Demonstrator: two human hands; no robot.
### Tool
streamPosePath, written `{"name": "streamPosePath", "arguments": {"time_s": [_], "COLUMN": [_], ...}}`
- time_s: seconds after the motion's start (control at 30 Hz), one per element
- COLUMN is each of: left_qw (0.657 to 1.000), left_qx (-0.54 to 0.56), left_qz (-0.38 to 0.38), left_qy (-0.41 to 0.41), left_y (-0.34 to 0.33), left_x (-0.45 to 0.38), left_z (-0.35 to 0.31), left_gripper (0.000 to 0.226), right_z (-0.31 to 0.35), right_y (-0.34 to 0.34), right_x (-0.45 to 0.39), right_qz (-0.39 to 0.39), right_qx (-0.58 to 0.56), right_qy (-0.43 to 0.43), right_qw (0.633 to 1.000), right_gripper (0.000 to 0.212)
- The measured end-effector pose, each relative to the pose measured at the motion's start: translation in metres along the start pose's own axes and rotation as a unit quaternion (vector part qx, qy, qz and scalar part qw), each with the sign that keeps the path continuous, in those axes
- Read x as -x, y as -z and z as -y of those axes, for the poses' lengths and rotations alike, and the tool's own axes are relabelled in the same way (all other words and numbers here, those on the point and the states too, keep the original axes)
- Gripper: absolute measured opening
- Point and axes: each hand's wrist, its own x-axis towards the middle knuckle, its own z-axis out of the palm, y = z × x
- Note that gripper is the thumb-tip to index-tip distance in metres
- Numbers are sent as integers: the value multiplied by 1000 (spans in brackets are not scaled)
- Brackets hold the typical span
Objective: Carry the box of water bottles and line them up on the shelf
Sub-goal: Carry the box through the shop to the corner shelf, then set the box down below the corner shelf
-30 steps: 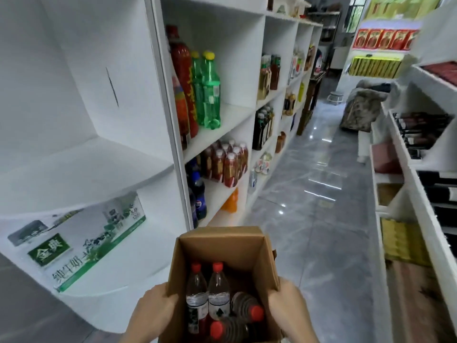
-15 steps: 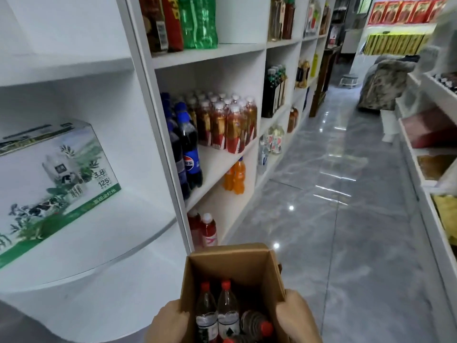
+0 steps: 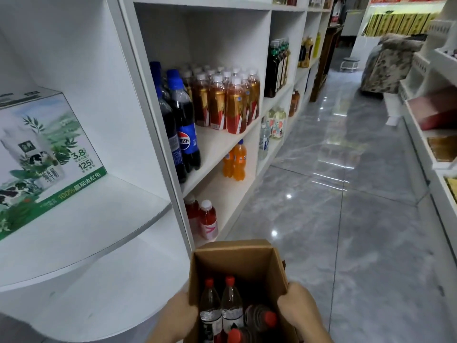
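The lower part of the cardboard box (image 3: 237,263) runs off the bottom edge of the frame, so its base and full contents cannot be checked. Both forearms are cut off there too. The left hand (image 3: 176,315) holds the box's left wall and the right hand (image 3: 300,310) its right wall; each grip is clamped on the cardboard, thumb over the rim, with the fingers hidden outside the walls.

Inside the box, two clear water bottles (image 3: 221,308) with red caps stand upright side by side against the left wall. At least two more red-capped bottles lie tilted at the near right; their count is uncertain, as the frame cuts them. The far half of the box shows bare cardboard.

The box is carried above the grey tiled floor (image 3: 346,219), just beside the white shelf unit (image 3: 158,125) on the left. Its compartments hold dark cola bottles (image 3: 183,122), a block of amber drink bottles (image 3: 227,100), orange soda bottles (image 3: 236,160) and two pink drink bottles (image 3: 206,219) on the lowest level. A printed milk carton case (image 3: 47,154) sits on the curved corner shelf, its left end out of frame. Stock further down the aisle is too small to identify.
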Motion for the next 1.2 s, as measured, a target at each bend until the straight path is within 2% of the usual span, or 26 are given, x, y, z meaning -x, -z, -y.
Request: {"name": "streamPosePath", "arguments": {"time_s": [0.1, 0.17, 0.23, 0.27, 0.33, 0.37, 0.5, 0.53, 0.6, 0.63, 0.67, 0.73, 0.8, 0.9, 0.97, 1.13, 1.2], "left_qw": [998, 997, 994, 991, 983, 978, 961, 962, 948, 933, 923, 929, 945, 965, 964, 959, 958], "left_qx": [-45, -57, -58, -51, -13, 4, -45, -3, 154, 229, 256, 216, 117, -16, -65, -110, -113], "left_qz": [-4, -33, -77, -104, -147, -162, -198, -195, -202, -200, -205, -197, -175, -119, -115, -122, -118], "left_qy": [-42, -46, -51, -71, -109, -129, -189, -192, -190, -190, -201, -228, -249, -233, -230, -229, -238], "left_y": [-8, -12, -18, -18, -24, -27, -29, -20, 6, 18, 27, 31, 19, -7, -20, -41, -44], "left_x": [-12, -18, -24, -26, -28, -26, -19, -17, -8, -3, 3, 9, 4, -9, -13, -27, -30], "left_z": [6, 12, 17, 15, 15, 13, 10, 3, -16, -23, -28, -23, -10, 6, 11, 28, 31], "left_gripper": [12, 11, 29, 39, 60, 66, 65, 59, 45, 39, 35, 30, 28, 38, 46, 63, 70], "right_z": [2, 5, 14, 21, 29, 32, 25, 26, 30, 31, 31, 28, 24, 20, 18, 10, 10], "right_y": [0, -4, -10, -10, -15, -16, -34, -38, -43, -45, -45, -45, -44, -50, -55, -74, -76], "right_x": [4, 8, 14, 15, 16, 16, 11, 11, 9, 7, 7, 6, 6, 3, 3, -1, -5], "right_qz": [-48, -168, -283, -312, -280, -236, -49, -27, -7, -12, -19, -15, 9, 43, 73, 112, 118], "right_qx": [37, 80, 112, 100, 92, 105, 209, 180, 126, 139, 186, 293, 354, 373, 389, 433, 427], "right_qy": [9, 57, 148, 197, 244, 252, 207, 197, 193, 199, 202, 180, 149, 130, 119, 115, 114], "right_qw": [998, 981, 941, 924, 924, 932, 955, 963, 973, 970, 961, 939, 923, 918, 911, 887, 889], "right_gripper": [19, 28, 47, 50, 45, 43, 40, 44, 47, 46, 43, 35, 34, 39, 44, 43, 43]}}
